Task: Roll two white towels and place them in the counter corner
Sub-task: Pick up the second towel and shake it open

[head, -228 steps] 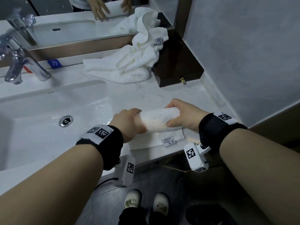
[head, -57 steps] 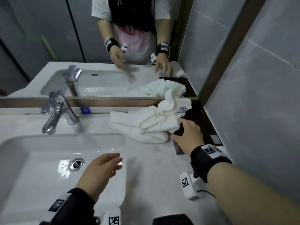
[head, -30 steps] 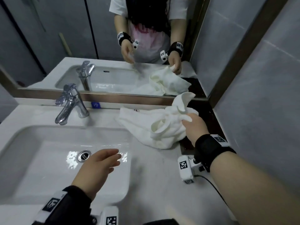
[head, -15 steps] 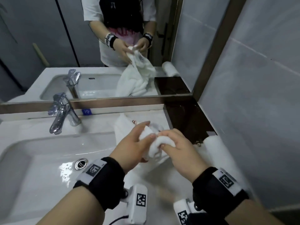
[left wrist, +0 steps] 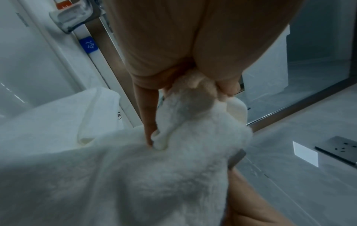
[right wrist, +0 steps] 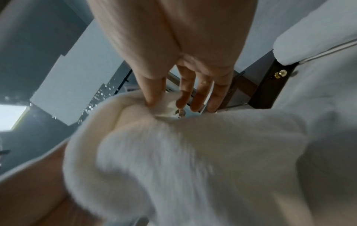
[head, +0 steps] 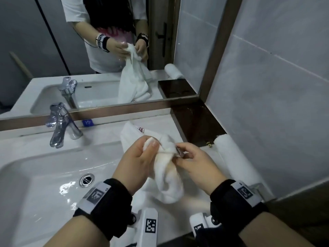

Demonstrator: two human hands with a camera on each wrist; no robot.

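Note:
A loose white towel (head: 168, 177) hangs bunched between both hands above the counter, its far end trailing on the marble. My left hand (head: 140, 157) grips one bunched edge between thumb and fingers (left wrist: 146, 122). My right hand (head: 188, 157) pinches the towel (right wrist: 173, 152) by its edge near a small tag, the other fingers (right wrist: 201, 97) spread. A rolled white towel (head: 229, 155) lies along the right wall beside the dark wooden box (head: 197, 122); it also shows in the right wrist view as a rolled towel (right wrist: 309, 42).
A white sink basin (head: 53, 175) with a chrome drain (head: 87, 179) fills the left, a chrome faucet (head: 60, 125) behind it. A mirror (head: 89, 50) spans the back wall. Grey tiled wall (head: 276, 86) closes the right side. The counter's front edge lies under my wrists.
The crumpled towel was pulled off the box and lifted toward me. Both hands now hold it higher and have shifted their grips along its edge.

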